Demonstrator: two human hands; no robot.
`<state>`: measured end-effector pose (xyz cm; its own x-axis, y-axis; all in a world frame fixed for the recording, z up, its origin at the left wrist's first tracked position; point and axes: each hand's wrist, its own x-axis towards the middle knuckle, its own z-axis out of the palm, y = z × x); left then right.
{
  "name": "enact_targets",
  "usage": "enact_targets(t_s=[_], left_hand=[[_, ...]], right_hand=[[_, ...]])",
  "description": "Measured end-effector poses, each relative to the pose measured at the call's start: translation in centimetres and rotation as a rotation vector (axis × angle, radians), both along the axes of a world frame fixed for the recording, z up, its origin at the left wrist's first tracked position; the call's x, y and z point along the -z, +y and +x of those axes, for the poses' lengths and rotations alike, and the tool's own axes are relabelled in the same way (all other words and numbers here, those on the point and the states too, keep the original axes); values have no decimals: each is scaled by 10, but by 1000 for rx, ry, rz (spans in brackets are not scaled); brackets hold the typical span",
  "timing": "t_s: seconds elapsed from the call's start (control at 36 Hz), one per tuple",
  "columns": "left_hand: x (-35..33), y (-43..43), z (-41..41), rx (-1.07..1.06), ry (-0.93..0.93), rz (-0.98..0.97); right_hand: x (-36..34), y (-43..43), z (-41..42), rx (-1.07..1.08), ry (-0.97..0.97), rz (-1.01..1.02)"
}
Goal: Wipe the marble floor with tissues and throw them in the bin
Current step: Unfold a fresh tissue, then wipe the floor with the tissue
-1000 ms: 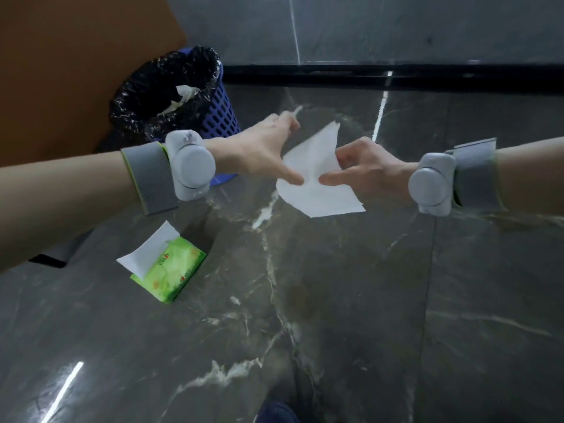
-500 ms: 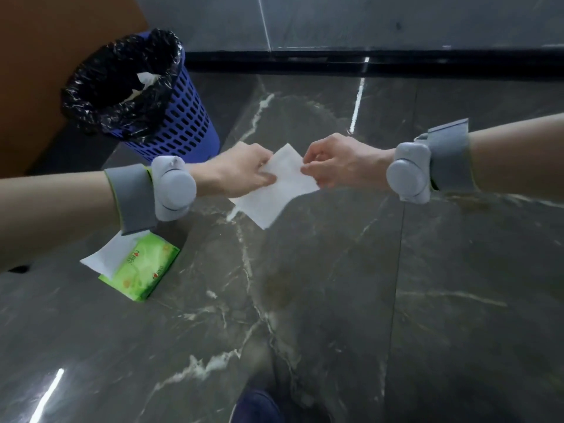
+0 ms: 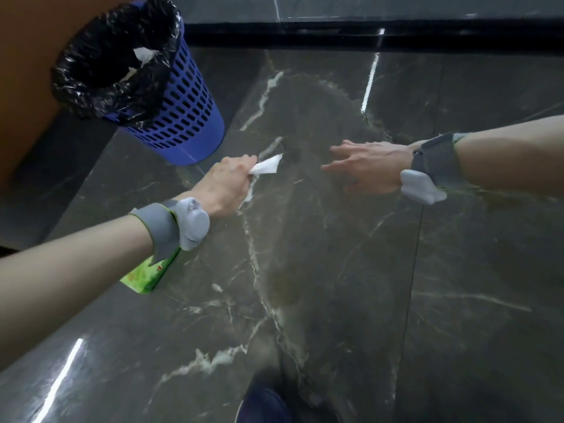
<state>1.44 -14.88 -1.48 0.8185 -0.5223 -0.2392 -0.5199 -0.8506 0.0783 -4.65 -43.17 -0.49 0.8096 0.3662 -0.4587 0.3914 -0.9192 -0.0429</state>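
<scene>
My left hand (image 3: 224, 186) grips a folded white tissue (image 3: 266, 167) low over the dark marble floor (image 3: 335, 270); only the tissue's tip shows past my fingers. My right hand (image 3: 364, 167) hovers to the right of it with fingers spread, holding nothing and apart from the tissue. A blue perforated bin (image 3: 180, 117) with a black liner stands at the upper left, with white tissue inside it. A green tissue pack (image 3: 146, 274) lies on the floor, partly hidden under my left wrist.
An orange-brown wall (image 3: 27, 56) runs behind the bin at the left. A black skirting strip (image 3: 366, 35) borders the floor at the top. The tip of a dark blue shoe (image 3: 262, 406) shows at the bottom edge.
My right hand let go of the tissue and opened, moving right. My left hand gathered the tissue into its grip and went down toward the floor. The view tilted downward.
</scene>
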Motion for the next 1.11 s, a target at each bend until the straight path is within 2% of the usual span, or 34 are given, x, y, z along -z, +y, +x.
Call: enact_targets(t_s=[0.19, 0.31, 0.36, 0.58, 0.86, 1.0, 1.11], left_hand=[[60, 9, -46, 178, 176, 71], [88, 15, -73, 60, 318, -28], [98, 18, -84, 21, 314, -80], [126, 28, -117, 91, 194, -99], [130, 36, -141, 115, 204, -120], [132, 36, -160, 124, 190, -128], [125, 36, -164, 45, 198, -218]], right_hand=[[22, -3, 8, 109, 40, -44], [42, 2, 2, 99, 60, -4], [48, 5, -1, 73, 60, 23], [62, 25, -1, 67, 32, 98], [67, 30, 4, -8, 16, 68], [70, 17, 5, 60, -5, 54], [72, 13, 7, 92, -2, 51]])
